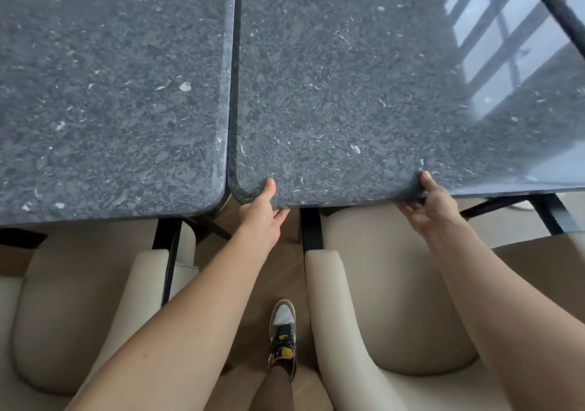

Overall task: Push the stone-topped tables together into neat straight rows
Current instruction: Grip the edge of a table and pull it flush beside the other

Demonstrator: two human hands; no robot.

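Two dark grey speckled stone-topped tables fill the upper view. The left table [110, 93] and the right table [348, 93] stand side by side with only a narrow dark gap between their facing edges. The left table's near edge sits slightly closer to me than the right one's. My left hand [261, 212] grips the near edge of the right table by its rounded left corner, thumb on top, fingers underneath. My right hand [427, 203] grips the same edge further right, thumb on top.
A cream upholstered chair [79, 299] stands under the left table and another cream chair [395, 299] under the right one. Black metal table legs [311, 230] drop below the edge. My shoe [282, 331] rests on the wooden floor between the chairs. A window reflection covers the right table's far right.
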